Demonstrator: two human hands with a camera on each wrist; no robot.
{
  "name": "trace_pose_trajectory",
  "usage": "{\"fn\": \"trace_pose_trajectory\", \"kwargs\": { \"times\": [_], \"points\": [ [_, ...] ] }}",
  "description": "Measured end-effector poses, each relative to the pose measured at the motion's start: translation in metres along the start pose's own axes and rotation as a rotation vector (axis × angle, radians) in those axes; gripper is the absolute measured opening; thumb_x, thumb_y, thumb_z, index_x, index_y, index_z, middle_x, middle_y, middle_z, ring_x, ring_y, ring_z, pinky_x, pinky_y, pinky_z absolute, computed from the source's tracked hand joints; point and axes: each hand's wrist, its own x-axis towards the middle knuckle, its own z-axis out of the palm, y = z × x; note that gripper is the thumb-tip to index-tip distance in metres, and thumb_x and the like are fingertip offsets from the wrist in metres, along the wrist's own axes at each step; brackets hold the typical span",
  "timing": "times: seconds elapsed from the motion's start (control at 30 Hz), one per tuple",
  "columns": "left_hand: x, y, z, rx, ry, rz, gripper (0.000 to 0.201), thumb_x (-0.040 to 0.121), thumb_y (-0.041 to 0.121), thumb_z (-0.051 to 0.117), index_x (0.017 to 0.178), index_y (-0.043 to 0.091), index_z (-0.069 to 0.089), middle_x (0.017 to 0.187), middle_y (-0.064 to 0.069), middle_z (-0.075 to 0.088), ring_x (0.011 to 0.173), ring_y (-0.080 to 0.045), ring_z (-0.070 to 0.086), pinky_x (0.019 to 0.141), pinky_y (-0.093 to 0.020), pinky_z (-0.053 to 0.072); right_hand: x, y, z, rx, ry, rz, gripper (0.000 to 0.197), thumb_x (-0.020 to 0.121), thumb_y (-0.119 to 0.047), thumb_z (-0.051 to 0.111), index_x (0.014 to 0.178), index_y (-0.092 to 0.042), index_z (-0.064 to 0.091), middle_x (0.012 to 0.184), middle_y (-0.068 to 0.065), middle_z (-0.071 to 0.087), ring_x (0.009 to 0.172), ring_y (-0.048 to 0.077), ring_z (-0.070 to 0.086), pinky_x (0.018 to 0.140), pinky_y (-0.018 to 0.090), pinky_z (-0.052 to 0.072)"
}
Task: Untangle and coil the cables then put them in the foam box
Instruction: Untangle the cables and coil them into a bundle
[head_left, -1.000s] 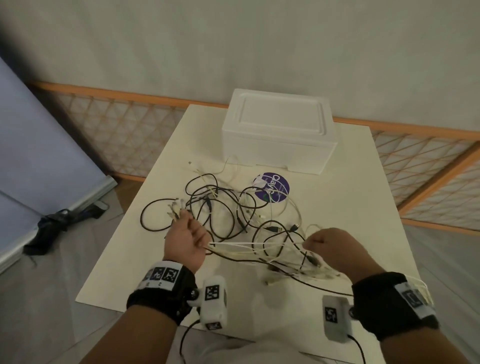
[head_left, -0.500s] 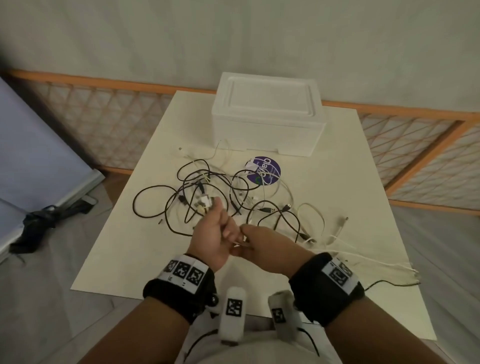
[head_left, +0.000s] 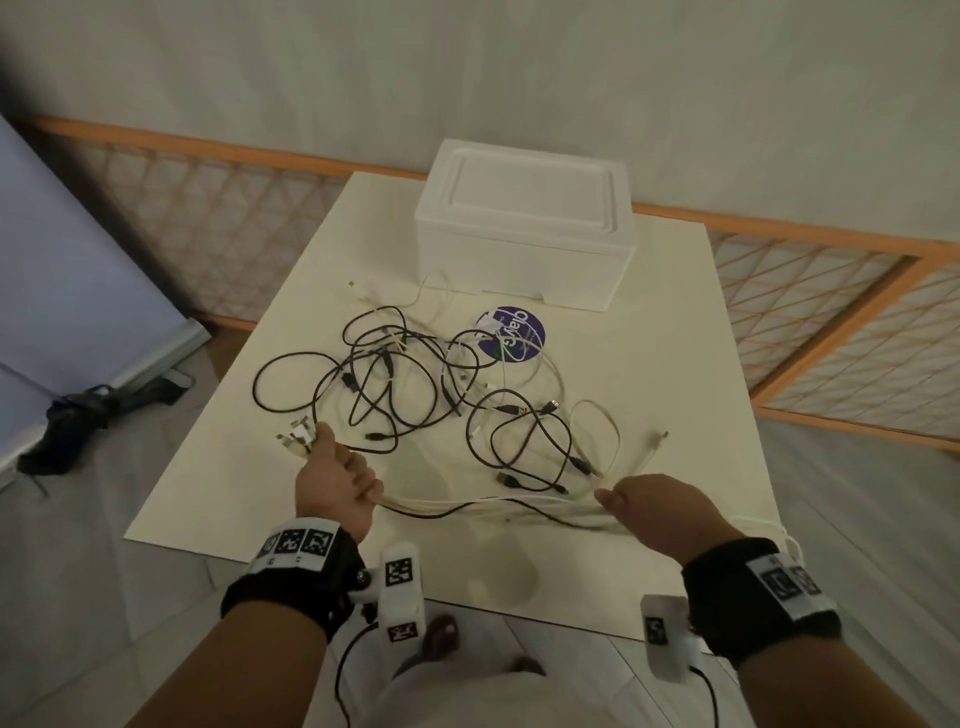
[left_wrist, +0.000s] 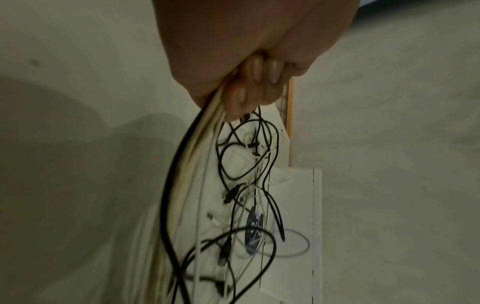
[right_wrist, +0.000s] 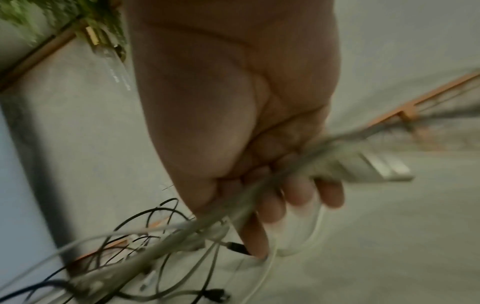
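Observation:
A tangle of black and white cables (head_left: 415, 384) lies in the middle of the white table (head_left: 649, 374). My left hand (head_left: 332, 478) grips a bundle of white cables and one black one (left_wrist: 187, 144); their plug ends (head_left: 296, 436) stick out past its thumb. The bundle (head_left: 493, 506) stretches across to my right hand (head_left: 654, 512), whose fingers (right_wrist: 280, 197) curl round the strands. More white cable trails behind my right wrist. The white foam box (head_left: 524, 228) stands at the table's far end with its lid on.
A round purple sticker (head_left: 511, 335) lies on the table in front of the box. An orange-framed lattice railing (head_left: 831, 291) runs behind and to the right of the table. A dark bundle (head_left: 78, 415) lies on the floor at the left.
My hands, which met near the table's middle half a second ago, have pulled apart. The cable bundle is now drawn out between them, the right hand far to the right.

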Motion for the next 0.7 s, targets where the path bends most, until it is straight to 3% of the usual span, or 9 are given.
{"fn": "trace_pose_trajectory", "kwargs": {
  "times": [0.07, 0.13, 0.2, 0.27, 0.3, 0.4, 0.53, 0.63, 0.7],
  "points": [
    [-0.008, -0.013, 0.008, 0.009, -0.039, -0.045, 0.054, 0.096, 0.054, 0.041, 0.057, 0.02, 0.027, 0.045, 0.003, 0.024, 0.037, -0.013, 0.024, 0.043, -0.02, 0.024, -0.001, -0.01, -0.004, -0.03, 0.08, -0.114, 0.028, 0.095, -0.044, 0.043, 0.11, -0.024, 0.057, 0.114, -0.001, 0.059, 0.113, 0.019, 0.053, 0.095, 0.034, 0.041],
    [-0.022, -0.032, 0.018, 0.008, -0.115, -0.122, 0.057, 0.096, 0.055, 0.039, 0.054, 0.019, 0.03, 0.048, 0.0, 0.029, 0.041, -0.015, 0.029, 0.049, -0.026, 0.028, -0.004, -0.033, -0.006, 0.078, 0.166, -0.319, 0.046, 0.089, -0.044, 0.055, 0.131, -0.026, 0.049, 0.134, -0.005, 0.051, 0.126, 0.016, 0.044, 0.104, 0.03, 0.033],
    [-0.04, -0.055, 0.031, 0.016, -0.195, -0.207, 0.061, 0.097, 0.054, 0.037, 0.049, 0.017, 0.031, 0.048, -0.003, 0.035, 0.045, -0.018, 0.035, 0.056, -0.029, 0.034, -0.005, -0.067, -0.001, 0.198, 0.137, -0.472, 0.065, 0.083, -0.05, 0.061, 0.139, -0.025, 0.04, 0.137, -0.005, 0.049, 0.125, 0.014, 0.045, 0.103, 0.027, 0.035],
    [-0.056, -0.072, 0.041, 0.006, -0.232, -0.266, 0.06, 0.098, 0.052, 0.038, 0.05, 0.017, 0.03, 0.048, -0.004, 0.036, 0.045, -0.019, 0.04, 0.059, -0.031, 0.039, -0.005, -0.096, 0.01, 0.288, -0.022, -0.53, 0.066, 0.08, -0.053, 0.061, 0.136, -0.026, 0.038, 0.125, -0.005, 0.057, 0.11, 0.014, 0.056, 0.094, 0.031, 0.046],
    [-0.059, -0.076, 0.041, -0.001, -0.221, -0.269, 0.058, 0.098, 0.051, 0.038, 0.051, 0.018, 0.03, 0.048, -0.003, 0.033, 0.044, -0.018, 0.038, 0.057, -0.03, 0.039, -0.004, -0.102, 0.018, 0.34, -0.102, -0.536, 0.055, 0.083, -0.048, 0.06, 0.129, -0.026, 0.042, 0.115, -0.003, 0.062, 0.098, 0.015, 0.061, 0.086, 0.034, 0.051],
    [-0.052, -0.067, 0.025, -0.058, -0.091, -0.188, 0.053, 0.098, 0.049, 0.04, 0.056, 0.019, 0.029, 0.047, 0.001, 0.024, 0.041, -0.016, 0.03, 0.058, -0.032, 0.041, -0.001, -0.083, 0.027, 0.242, -0.202, -0.53, 0.025, 0.092, -0.038, 0.053, 0.109, -0.02, 0.054, 0.094, 0.001, 0.062, 0.086, 0.019, 0.06, 0.073, 0.034, 0.048],
    [-0.031, -0.052, -0.01, -0.17, 0.133, -0.107, 0.051, 0.098, 0.046, 0.045, 0.058, 0.019, 0.028, 0.048, 0.003, 0.023, 0.038, -0.014, 0.026, 0.055, -0.03, 0.036, 0.009, -0.031, 0.031, 0.31, -0.069, -0.367, 0.03, 0.087, -0.054, 0.054, 0.095, -0.027, 0.064, 0.081, -0.01, 0.059, 0.074, 0.006, 0.055, 0.066, 0.024, 0.039],
    [-0.03, -0.059, -0.013, -0.113, 0.148, -0.13, 0.047, 0.096, 0.04, 0.052, 0.059, 0.018, 0.032, 0.048, 0.003, 0.026, 0.042, -0.013, 0.028, 0.056, -0.03, 0.036, 0.023, -0.023, 0.035, 0.305, 0.169, -0.369, 0.024, 0.097, -0.036, 0.046, 0.103, -0.023, 0.066, 0.096, -0.003, 0.062, 0.091, 0.014, 0.059, 0.078, 0.027, 0.044],
    [-0.032, -0.067, -0.008, -0.049, 0.117, -0.163, 0.044, 0.096, 0.036, 0.054, 0.061, 0.018, 0.035, 0.046, 0.004, 0.029, 0.039, -0.011, 0.029, 0.054, -0.029, 0.036, 0.035, -0.025, 0.043, 0.162, 0.166, -0.386, 0.024, 0.096, -0.02, 0.047, 0.115, -0.024, 0.062, 0.109, -0.001, 0.055, 0.102, 0.017, 0.056, 0.086, 0.029, 0.047]
  ]
}}
